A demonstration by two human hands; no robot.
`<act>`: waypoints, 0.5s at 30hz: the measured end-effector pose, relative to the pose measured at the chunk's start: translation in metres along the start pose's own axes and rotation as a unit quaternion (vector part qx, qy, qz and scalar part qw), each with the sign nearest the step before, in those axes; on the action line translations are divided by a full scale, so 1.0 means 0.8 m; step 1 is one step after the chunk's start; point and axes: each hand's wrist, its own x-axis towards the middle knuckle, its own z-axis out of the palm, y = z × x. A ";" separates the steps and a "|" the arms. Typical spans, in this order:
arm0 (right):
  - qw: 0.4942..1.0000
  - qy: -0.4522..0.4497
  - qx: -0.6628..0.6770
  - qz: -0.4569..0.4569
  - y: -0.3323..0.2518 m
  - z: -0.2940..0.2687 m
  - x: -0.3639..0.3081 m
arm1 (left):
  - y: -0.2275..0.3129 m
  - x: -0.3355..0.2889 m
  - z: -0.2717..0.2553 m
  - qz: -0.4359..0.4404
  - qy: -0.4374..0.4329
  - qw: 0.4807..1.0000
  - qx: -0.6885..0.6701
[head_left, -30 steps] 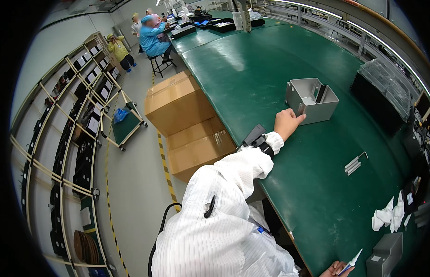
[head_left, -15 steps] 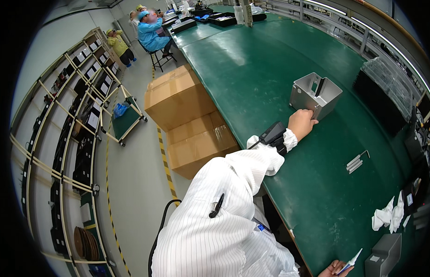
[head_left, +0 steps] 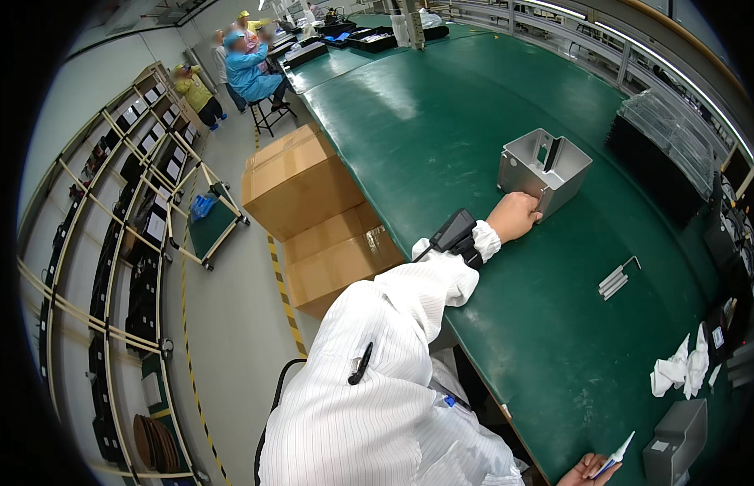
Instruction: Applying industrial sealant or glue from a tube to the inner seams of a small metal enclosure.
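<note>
My left hand (head_left: pixel 514 216) is stretched out over the table, its fingers curled at the near lower corner of a grey metal box (head_left: pixel 565 193). The box stands with its open side up and has a slot with a black strip in one inner wall. At the bottom edge of the picture, my right hand (head_left: pixel 586 470) is closed on a small tube with a long white pointed nozzle (head_left: pixel 621 450). A second grey metal housing (head_left: pixel 677 437) lies right beside it. Some of the right hand is cut off by the picture's edge.
On the green table (head_left: pixel 506 340) lie several metal rods (head_left: pixel 613 283) with a hex key (head_left: pixel 633 262), and crumpled white wipes (head_left: pixel 681 367). Black trays with clear covers (head_left: pixel 660 146) are stacked at the right. Cardboard boxes (head_left: pixel 300 178) stand left of the table; people work farther back.
The whole view has shifted slightly, so most things sit a little farther left. My left hand stays at the box's corner and my right hand still holds the tube.
</note>
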 end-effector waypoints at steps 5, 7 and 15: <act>0.999 -0.048 -0.007 -0.023 0.001 0.021 -0.013 | 0.016 0.012 0.022 0.018 -0.039 0.999 -0.023; 0.997 0.011 -0.019 -0.069 0.006 0.035 -0.013 | 0.023 0.027 0.034 0.053 -0.037 0.998 -0.014; 0.998 0.035 0.005 -0.058 0.023 0.056 -0.012 | 0.001 0.042 0.039 0.005 -0.014 1.000 0.027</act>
